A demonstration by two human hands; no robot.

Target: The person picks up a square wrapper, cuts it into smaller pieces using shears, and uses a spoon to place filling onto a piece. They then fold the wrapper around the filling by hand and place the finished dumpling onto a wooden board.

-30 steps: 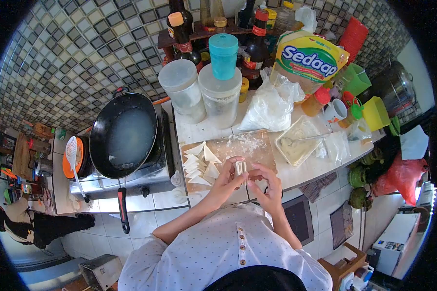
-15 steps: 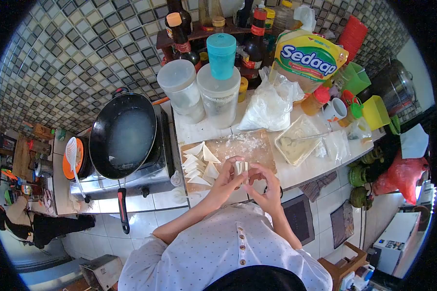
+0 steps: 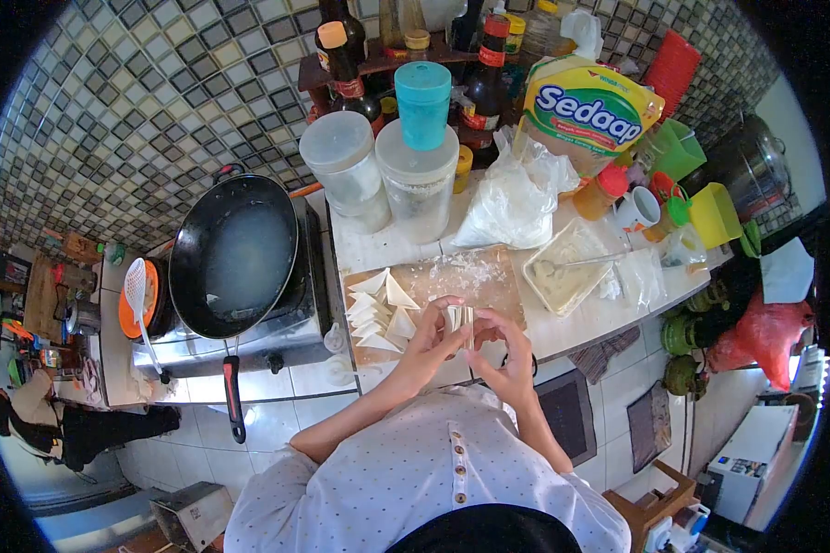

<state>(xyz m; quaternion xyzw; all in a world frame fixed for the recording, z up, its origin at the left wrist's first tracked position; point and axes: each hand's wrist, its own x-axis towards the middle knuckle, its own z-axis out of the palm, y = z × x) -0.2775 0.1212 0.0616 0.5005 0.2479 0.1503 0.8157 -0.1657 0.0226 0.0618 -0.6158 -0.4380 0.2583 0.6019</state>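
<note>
A small stack of pale dough sheets [image 3: 460,319] is held on edge between my two hands, over the front of the floured wooden board [image 3: 478,274]. My left hand [image 3: 428,343] is closed round its left side, thumb across the front. On its other side my right hand [image 3: 504,354] pinches the stack with thumb and fingers. Left of my hands, several triangular folded dough pieces [image 3: 371,313] lie in overlapping rows on the board. A rectangular tub [image 3: 537,276] with pale paste and a spoon [image 3: 576,264] in it stands to the right.
A black frying pan [image 3: 186,276] with cloudy liquid sits on the stove [image 3: 315,304] at left. Lidded jars [image 3: 346,175], a bag of white powder [image 3: 512,207] and a Sedaap pouch [image 3: 586,115] line the back. A person in dark clothing [image 3: 111,433] is at far left.
Both hands stay in nearly the same place with the stack between them; the fingers shift only slightly. The board and the folded pieces look unchanged.
</note>
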